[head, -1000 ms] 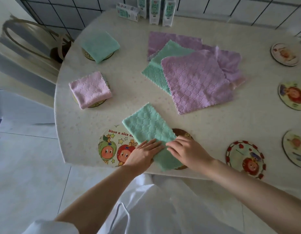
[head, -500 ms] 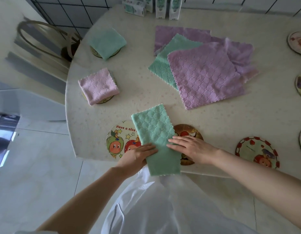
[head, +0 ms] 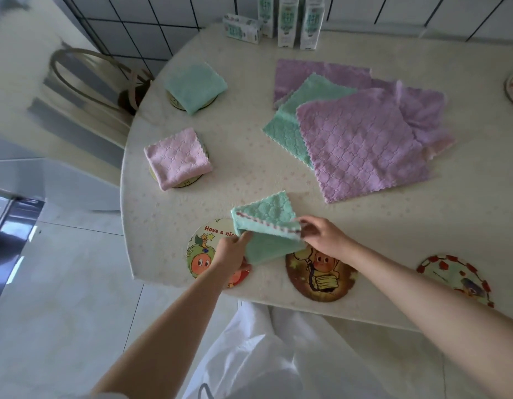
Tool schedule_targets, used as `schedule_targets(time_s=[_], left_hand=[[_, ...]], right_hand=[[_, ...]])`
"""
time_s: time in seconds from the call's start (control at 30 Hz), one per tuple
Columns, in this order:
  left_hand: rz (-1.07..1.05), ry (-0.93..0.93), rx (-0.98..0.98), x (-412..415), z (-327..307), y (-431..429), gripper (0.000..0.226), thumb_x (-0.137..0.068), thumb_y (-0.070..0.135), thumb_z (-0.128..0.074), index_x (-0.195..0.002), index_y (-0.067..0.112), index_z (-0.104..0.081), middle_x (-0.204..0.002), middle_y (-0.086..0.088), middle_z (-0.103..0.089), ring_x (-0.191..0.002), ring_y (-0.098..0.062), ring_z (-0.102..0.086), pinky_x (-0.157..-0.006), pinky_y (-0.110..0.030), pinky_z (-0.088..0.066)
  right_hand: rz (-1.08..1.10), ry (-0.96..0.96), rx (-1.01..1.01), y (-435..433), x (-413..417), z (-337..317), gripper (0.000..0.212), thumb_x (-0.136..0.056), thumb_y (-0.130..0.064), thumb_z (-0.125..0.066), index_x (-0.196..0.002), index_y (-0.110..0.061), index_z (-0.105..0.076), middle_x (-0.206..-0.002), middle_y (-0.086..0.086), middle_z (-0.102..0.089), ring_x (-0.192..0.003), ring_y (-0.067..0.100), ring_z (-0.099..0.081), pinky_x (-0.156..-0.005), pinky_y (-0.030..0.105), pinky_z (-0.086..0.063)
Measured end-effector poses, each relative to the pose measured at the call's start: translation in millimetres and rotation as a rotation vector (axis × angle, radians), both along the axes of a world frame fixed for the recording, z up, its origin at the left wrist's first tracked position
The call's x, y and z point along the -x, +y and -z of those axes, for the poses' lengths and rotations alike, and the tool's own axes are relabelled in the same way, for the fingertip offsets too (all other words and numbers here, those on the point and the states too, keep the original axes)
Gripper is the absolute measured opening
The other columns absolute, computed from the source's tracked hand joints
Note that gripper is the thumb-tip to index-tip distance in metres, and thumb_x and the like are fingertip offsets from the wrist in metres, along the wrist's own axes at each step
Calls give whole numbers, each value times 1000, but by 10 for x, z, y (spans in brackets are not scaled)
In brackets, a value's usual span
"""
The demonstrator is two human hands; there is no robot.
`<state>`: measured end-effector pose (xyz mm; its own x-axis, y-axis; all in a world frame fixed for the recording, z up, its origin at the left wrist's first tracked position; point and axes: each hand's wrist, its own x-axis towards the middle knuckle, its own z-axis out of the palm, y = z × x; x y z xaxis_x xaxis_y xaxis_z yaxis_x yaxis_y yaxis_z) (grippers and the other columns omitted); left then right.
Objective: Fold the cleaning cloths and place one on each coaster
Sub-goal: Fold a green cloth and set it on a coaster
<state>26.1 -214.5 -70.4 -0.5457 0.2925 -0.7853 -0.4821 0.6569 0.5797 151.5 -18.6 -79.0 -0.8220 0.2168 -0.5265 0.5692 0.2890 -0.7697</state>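
**A:** Head view, what were the hands doing?

**B:** Both were on the green cloth (head: 268, 230) at the near edge of the table (head: 364, 226). The left hand (head: 231, 253) pinched its left corner, fingers closed on the fabric, and the right hand (head: 326, 236) pinched the right corner the same way. The near half was lifted off the table and partly doubled over the far half (the red-stitched hem showed along the raised edge).

**A:** And where was the cloth relative to the coasters?

**B:** Between two bare ones: the orange-character coaster (head: 205, 254) lay under the left hand, and the brown coaster (head: 321, 276) sat just below the right. A red-rimmed coaster (head: 454, 276) lay further right, also bare.

**A:** Any already covered?

**B:** Two on the left side. A folded pink cloth (head: 177, 156) rested on one coaster, a folded green cloth (head: 195, 86) on another behind it. Unfolded cloths, among them a purple cloth (head: 361, 148) on top, lay overlapping mid-table.
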Motion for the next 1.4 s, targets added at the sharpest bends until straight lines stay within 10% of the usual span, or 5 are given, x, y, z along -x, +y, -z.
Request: schedule_targets(time_s=[0.13, 0.27, 0.8, 1.03, 1.4], left_hand=[[-102, -61, 48, 64, 19, 83, 34, -92, 43, -55, -84, 10, -59, -95, -15, -63, -80, -31, -68, -56, -36, -59], [-86, -47, 48, 71, 10, 98, 34, -94, 42, -52, -82, 10, -59, -92, -14, -63, -76, -28, -68, -50, -32, -58], [152, 369, 84, 235, 120, 39, 20, -92, 27, -60, -101, 10, -59, -90, 1, -66, -64, -16, -67, -43, -24, -49], [770, 1225, 119, 66, 252, -114, 45, -84, 27, -66, -125, 17, -51, -125, -4, -53, -115, -27, -51, -96, -39, -46], [1161, 1013, 139, 21, 468, -295, 71, -95, 50, -40, -152, 32, -1, -159, 10, 7, -145, -18, 14, -117, -53, -5]], right_hand=[[158, -61, 123, 11, 117, -34, 62, -91, -63, -33, -125, -17, -57, -124, -6, -55, -118, 13, -49, -101, 32, -37], [101, -112, -80, -3, 212, 19, 39, -89, -50, -52, -100, -13, -57, -76, -1, -56, -72, 12, -53, -65, 28, -41], [201, -80, -382, -108, 434, 164, 14, -94, -26, -53, -94, -12, -54, -81, 3, -62, -70, 21, -58, -60, 29, -43], [83, -69, -565, -219, 407, 103, 45, -93, -44, -50, -122, -11, -40, -85, 4, -61, -58, 18, -52, -47, 28, -35], [52, -197, -720, -413, 91, 78, 84, -78, -51, -67, -138, -10, -24, -121, 11, -42, -104, 30, -54, -71, 38, -51]])
